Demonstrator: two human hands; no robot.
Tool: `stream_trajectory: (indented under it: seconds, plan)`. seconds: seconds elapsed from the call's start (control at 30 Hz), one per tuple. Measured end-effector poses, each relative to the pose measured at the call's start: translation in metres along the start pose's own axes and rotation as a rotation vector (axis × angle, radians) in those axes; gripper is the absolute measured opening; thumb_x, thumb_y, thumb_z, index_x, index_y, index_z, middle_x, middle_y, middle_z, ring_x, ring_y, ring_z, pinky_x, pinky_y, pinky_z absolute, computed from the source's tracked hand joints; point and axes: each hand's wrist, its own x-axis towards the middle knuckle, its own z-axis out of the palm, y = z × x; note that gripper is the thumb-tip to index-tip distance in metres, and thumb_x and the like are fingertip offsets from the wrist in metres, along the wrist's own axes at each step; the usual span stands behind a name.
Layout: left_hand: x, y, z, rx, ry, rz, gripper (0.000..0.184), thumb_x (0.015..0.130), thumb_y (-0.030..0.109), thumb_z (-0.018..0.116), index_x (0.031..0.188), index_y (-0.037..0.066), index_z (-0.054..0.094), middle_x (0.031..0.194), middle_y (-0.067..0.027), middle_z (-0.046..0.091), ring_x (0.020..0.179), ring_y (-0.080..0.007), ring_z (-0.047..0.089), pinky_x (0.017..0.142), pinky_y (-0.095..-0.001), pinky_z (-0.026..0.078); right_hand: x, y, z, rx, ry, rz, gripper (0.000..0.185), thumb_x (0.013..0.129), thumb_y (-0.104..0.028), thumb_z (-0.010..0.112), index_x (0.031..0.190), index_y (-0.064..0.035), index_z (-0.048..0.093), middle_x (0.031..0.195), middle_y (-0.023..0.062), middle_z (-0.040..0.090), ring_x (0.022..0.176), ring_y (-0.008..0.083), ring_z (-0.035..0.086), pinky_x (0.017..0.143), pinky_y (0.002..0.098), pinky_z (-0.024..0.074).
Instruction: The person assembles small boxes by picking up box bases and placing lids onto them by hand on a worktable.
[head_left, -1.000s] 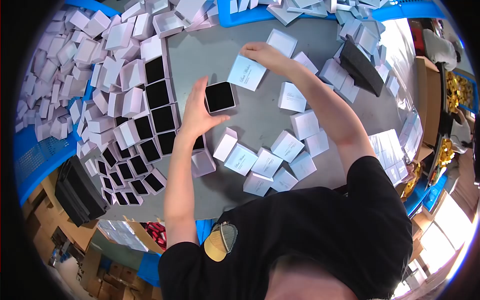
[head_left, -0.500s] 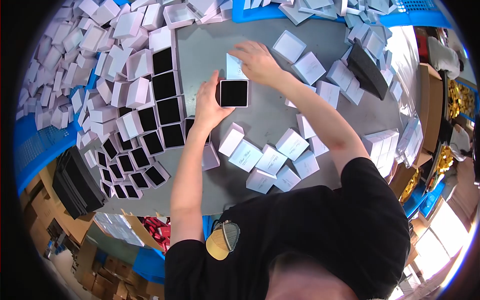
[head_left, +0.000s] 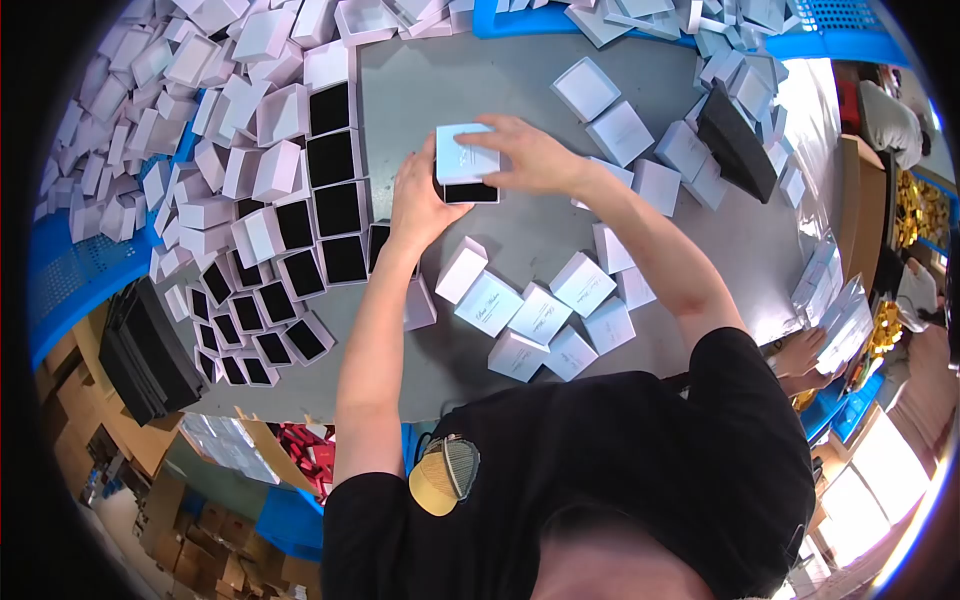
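Observation:
My left hand [head_left: 418, 203] is wrapped round the left side of a white box with a black insert [head_left: 470, 193]. From the right, my right hand [head_left: 525, 155] grips a pale lid with small print [head_left: 463, 153]. The lid lies over the upper part of that box, and a strip of the black insert shows below it. Left of my hands, open white boxes with black inserts [head_left: 340, 209] stand in columns. Several closed boxes with printed tops [head_left: 541, 313] sit below and to the right.
White box parts [head_left: 180, 110] are heaped at the left, by a blue basket [head_left: 90, 285]. A dark foam block [head_left: 735, 142] leans on boxes at the right. Another person's hands [head_left: 800, 358] hold a plastic-wrapped pack [head_left: 843, 325]. Black sheets [head_left: 145, 355] are stacked at the lower left.
The lid in my right hand has moved left and down onto the box. My left hand has closed round the box. Another person's hands have lifted a wrapped pack at the right.

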Motion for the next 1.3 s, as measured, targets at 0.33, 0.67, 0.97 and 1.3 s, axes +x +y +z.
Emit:
stream_trajectory:
  seconds: [0.33,0.67,0.97,1.3]
  plan:
    - [-0.001,-0.002,0.004,0.041,0.059,0.090,0.103,0.061,0.027,0.088,0.145,-0.002,0.036,0.126,-0.0185,0.059,0.118,-0.0379,0.053,0.109,-0.0511,0.035,-0.025,-0.014,0.013,-0.181,0.109,-0.128,0.061,0.074,-0.013,0.077,0.132,-0.0214,0.060,0.137,0.0196,0.048,0.127,0.0373,0.048,0.109,0.0484,0.0391]
    - [-0.007,0.009,0.003,0.128,-0.095,0.126,0.080,0.078,0.029,0.078,0.148,0.018,0.041,0.151,-0.0148,0.038,0.135,-0.0354,0.043,0.116,-0.0590,0.023,-0.037,-0.014,0.039,-0.380,0.234,-0.083,0.061,0.074,-0.019,0.077,0.133,-0.0210,0.059,0.141,0.0174,0.044,0.134,0.0358,0.043,0.113,0.0559,0.0311]
    - [-0.065,0.021,-0.120,0.424,-0.228,0.149,0.057,0.074,-0.004,0.063,0.131,0.001,0.055,0.134,-0.0149,0.056,0.126,-0.0341,0.050,0.104,-0.0459,0.039,-0.108,0.013,-0.035,-0.244,0.269,0.088,0.033,0.076,-0.021,0.077,0.107,-0.0133,0.069,0.128,0.0152,0.058,0.128,0.0354,0.048,0.110,0.0541,0.0334]
    - [-0.077,0.001,-0.096,0.671,-0.391,0.331,0.058,0.074,-0.009,0.057,0.131,0.000,0.054,0.131,-0.0154,0.057,0.133,-0.0311,0.046,0.113,-0.0449,0.032,0.018,0.069,-0.035,-0.491,0.178,0.258,0.029,0.082,-0.026,0.072,0.105,-0.0087,0.067,0.107,0.0107,0.069,0.096,0.0307,0.065,0.092,0.0425,0.0450]
